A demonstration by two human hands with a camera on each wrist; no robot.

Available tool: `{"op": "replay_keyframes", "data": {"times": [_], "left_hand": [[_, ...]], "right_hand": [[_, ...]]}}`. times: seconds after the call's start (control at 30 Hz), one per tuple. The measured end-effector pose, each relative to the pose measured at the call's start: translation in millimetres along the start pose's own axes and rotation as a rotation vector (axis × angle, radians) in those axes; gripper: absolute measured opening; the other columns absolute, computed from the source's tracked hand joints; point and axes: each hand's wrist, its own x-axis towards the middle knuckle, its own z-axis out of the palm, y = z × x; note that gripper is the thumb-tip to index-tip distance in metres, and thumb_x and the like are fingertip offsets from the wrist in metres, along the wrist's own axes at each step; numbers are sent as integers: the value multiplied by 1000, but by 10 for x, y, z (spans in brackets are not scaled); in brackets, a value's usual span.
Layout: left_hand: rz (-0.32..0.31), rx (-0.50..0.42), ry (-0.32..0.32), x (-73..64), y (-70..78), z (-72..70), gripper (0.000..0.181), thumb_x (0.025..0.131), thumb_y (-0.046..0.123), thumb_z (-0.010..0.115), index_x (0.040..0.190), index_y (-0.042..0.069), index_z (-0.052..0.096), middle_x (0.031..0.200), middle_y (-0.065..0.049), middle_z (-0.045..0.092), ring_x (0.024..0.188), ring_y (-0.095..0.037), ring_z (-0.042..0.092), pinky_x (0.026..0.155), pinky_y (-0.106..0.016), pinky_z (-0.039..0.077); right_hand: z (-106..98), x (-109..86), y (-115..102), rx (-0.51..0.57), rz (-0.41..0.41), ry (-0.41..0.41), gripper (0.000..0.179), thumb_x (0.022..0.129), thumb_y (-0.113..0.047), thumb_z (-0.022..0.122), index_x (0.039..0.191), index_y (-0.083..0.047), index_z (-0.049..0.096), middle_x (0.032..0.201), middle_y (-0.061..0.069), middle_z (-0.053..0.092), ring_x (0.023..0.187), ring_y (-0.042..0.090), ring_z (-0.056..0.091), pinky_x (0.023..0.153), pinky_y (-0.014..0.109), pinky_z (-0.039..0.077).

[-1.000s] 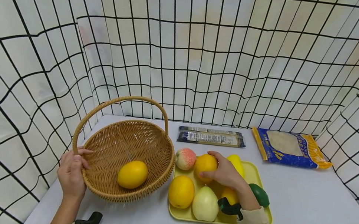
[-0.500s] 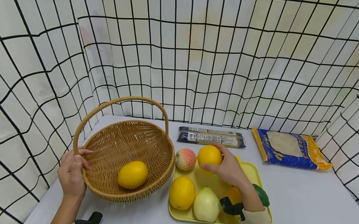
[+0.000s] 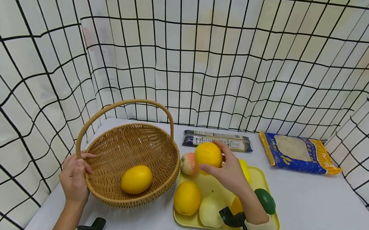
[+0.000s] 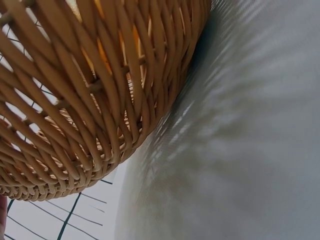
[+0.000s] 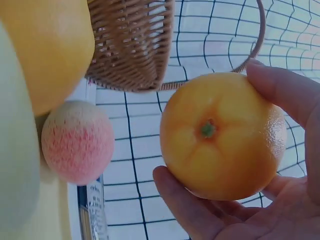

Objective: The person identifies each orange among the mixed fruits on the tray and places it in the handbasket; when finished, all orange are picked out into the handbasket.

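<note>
A wicker basket (image 3: 114, 148) with a tall handle tilts toward me on the left, and one yellow-orange fruit (image 3: 136, 179) lies in it. My left hand (image 3: 74, 178) grips its left rim near the handle's foot. Only the woven basket side (image 4: 100, 100) fills the left wrist view. My right hand (image 3: 230, 172) holds an orange (image 3: 207, 157) between thumb and fingers, above the back of the yellow tray (image 3: 261, 176). Its green stem spot shows in the right wrist view. Behind the orange a pink peach (image 5: 77, 142) is partly covered in the head view.
On the tray lie another orange-yellow fruit (image 3: 187, 198), a pale pear (image 3: 211, 210), a dark green fruit (image 3: 265, 201), and a yellow fruit partly behind my hand. A dark flat packet (image 3: 199, 138) and a blue-yellow bag (image 3: 298, 154) lie at the back. Black netting hangs around the table.
My right hand has lifted the orange off the tray and carried it up and slightly left, in front of the peach. My left hand and the basket stay put.
</note>
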Motion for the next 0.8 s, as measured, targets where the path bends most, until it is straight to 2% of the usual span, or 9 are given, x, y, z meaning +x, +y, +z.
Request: {"op": "replay_keyframes", "data": {"times": [0.43, 0.67, 0.8], "left_hand": [[37, -36, 34, 6, 3, 21, 41, 89, 0, 39, 50, -8, 44, 84, -2, 70, 99, -26, 54, 98, -29, 30], [47, -48, 47, -4, -2, 30, 41, 90, 0, 40, 49, -7, 43, 84, 3, 70, 98, -28, 54, 97, -28, 31], [43, -48, 46, -3, -3, 31, 41, 90, 0, 40, 50, -7, 43, 84, 1, 69, 99, -28, 53, 97, -28, 31]], "right_hand": [[277, -16, -115, 101, -101, 30, 79, 77, -35, 82, 144, -34, 40, 136, 1, 50, 106, 25, 59, 80, 37, 54], [417, -10, -223, 204, -145, 27, 80, 78, -25, 82, 145, -32, 39, 137, 3, 49, 108, 27, 59, 80, 38, 55], [511, 31, -289, 231, -178, 9, 79, 78, -22, 82, 144, -33, 40, 137, 4, 49, 107, 28, 59, 81, 40, 55]]}}
